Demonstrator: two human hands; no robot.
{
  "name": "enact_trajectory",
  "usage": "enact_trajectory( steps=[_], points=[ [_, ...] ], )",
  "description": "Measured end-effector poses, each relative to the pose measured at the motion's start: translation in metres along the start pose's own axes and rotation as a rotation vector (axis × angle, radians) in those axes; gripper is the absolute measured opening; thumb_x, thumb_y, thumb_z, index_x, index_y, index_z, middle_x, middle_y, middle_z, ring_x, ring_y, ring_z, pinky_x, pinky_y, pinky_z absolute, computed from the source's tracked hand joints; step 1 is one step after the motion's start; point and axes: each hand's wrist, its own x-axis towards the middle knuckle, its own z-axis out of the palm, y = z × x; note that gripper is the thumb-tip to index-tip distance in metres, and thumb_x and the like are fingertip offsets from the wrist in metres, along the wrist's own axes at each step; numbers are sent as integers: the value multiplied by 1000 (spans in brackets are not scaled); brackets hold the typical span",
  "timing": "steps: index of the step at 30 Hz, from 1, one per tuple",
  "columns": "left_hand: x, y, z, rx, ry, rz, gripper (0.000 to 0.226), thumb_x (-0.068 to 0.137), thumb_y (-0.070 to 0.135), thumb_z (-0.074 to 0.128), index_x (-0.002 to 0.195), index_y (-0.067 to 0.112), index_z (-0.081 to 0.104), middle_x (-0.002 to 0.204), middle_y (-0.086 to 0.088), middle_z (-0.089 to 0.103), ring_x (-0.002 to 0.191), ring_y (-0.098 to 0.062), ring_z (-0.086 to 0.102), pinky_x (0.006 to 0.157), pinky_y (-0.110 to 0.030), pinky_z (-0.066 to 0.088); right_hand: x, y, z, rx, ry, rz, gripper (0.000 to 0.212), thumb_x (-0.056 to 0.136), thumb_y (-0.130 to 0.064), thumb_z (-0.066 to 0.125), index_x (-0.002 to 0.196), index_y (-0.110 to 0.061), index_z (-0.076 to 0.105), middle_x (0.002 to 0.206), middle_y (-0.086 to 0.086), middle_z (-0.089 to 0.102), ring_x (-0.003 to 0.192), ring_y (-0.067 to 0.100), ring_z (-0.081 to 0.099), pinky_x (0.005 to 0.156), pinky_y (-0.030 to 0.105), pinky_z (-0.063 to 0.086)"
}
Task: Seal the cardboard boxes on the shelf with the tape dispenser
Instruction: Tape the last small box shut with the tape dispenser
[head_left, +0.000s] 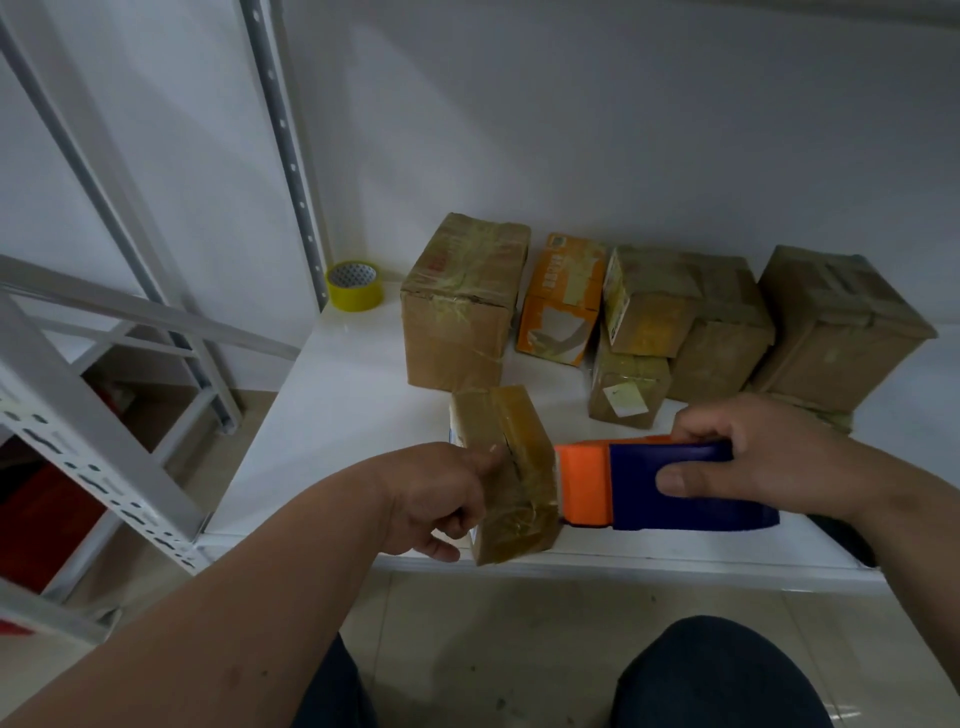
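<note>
I can't see the left hand (441, 499)'s fingertips, they're tucked behind the small box (511, 478). The dispenser (670, 486)'s orange nose disappears behind that box too, so its blade and tape are hidden. Back boxes (727, 322) overlap each other, and their labels are too blurry to read.

We can read no text with certainty. We note red printing on the top of the tall cardboard box (462, 301), pale markings on the orange carton (561, 301), and a white tag (621, 395) on the small stacked box (626, 387); all are too blurred to make out.
</note>
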Motion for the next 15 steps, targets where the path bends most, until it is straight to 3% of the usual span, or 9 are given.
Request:
enact_trajectory(
  steps=[4,7,11,15],
  points=[
    [-6,-2,-1,-37,-35,-9,78,85,-6,49,147,41,35,72,-4,42,62,-14,38,78,-37,52,-20,-11,-23,172,5,28,58,50,-79,69,73,-26,70,75,2,72,61,13,67,53,19,49],
    [-10,-4,-3,-64,-28,72,68,87,-5,53,141,36,43,70,-6,52,62,-15,42,76,-36,49,-23,-8,-24,67,-16,122,46,65,-66,70,73,-20,69,69,-2,71,57,9,64,53,18,44],
    [-12,-17,-4,-189,227,246,58,89,-4,53,137,27,52,69,-6,55,62,-16,46,74,-33,49,-20,-3,-28,-76,13,203,33,70,-47,71,78,-15,69,70,1,70,62,11,65,57,22,44],
    [-22,-25,3,-222,353,338,35,96,5,51,123,23,62,76,-5,57,69,-18,53,81,-34,54,-16,-11,-35,-8,19,174,39,65,-55,73,71,-16,70,65,1,68,54,8,61,55,24,41]
  ],
)
